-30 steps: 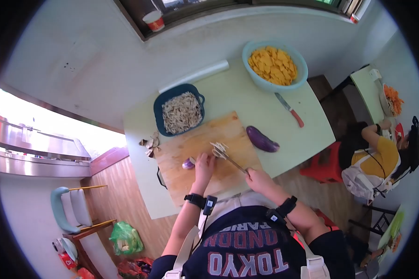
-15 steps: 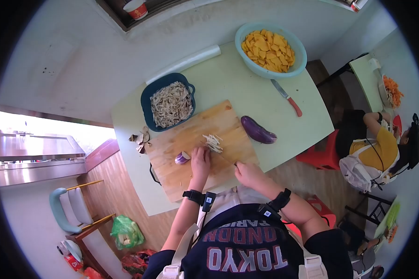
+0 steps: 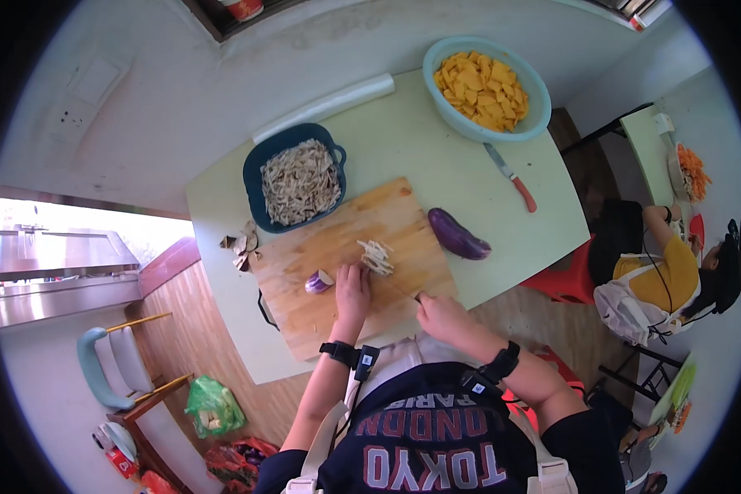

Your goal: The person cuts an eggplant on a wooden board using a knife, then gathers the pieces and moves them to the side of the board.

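On the wooden cutting board [image 3: 305, 255], my left hand [image 3: 353, 292] has its fingers curled down over an eggplant piece that is mostly hidden beneath them. Pale cut eggplant strips [image 3: 376, 257] lie in a small pile just past the fingertips. A knife [image 3: 407, 290] is gripped in my right hand [image 3: 440, 314], its thin blade low over the board and pointing toward my left fingers. To the left of that hand rests a cut eggplant chunk [image 3: 319, 281] with purple skin. A whole eggplant [image 3: 459, 235] lies by the board's right edge.
A dark blue basin [image 3: 253, 177] of cut strips touches the board's far side. Further back are a light blue bowl [image 3: 539, 103] of orange slices and an orange-handled knife [image 3: 514, 183]. Eggplant trimmings [image 3: 240, 245] lie at left. Another person [image 3: 659, 272] sits at right.
The view has shifted slightly. My hands keep nearly the same place on the board, and the strips by my left fingertips look a little more spread.
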Demonstrator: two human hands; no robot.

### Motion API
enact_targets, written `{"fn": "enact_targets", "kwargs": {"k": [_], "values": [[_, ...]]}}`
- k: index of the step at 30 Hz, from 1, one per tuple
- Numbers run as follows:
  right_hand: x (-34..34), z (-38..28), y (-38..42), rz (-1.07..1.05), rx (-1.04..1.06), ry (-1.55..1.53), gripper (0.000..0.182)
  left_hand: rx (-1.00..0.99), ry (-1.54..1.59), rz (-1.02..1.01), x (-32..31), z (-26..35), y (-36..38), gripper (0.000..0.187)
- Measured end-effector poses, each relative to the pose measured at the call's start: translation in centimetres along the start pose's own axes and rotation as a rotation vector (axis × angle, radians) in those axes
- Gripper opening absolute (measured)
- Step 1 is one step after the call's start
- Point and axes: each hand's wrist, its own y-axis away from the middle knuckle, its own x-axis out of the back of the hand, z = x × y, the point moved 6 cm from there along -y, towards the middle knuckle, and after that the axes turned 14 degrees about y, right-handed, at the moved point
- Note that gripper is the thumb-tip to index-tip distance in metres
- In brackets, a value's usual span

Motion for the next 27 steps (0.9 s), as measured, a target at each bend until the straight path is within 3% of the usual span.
{"fn": "enact_targets", "kwargs": {"k": [13, 22, 27], "values": [[-2.0, -1.4, -3.6, 0.019, 0.044, -0.011, 0.019, -0.109, 0.066, 0.04, 0.3, 0.3, -0.1, 0.007], [0.1, 0.3, -1.5, 0.049, -0.044, -0.044, 0.019, 0.003, 0.154, -0.006, 0.1, -0.4, 0.1, 0.005], [-0.8, -0.2, -0.7, 0.043, -0.015, -0.021, 0.02, -0.08, 0.07, 0.035, 0.1, 0.1, 0.2, 0.005]]}}
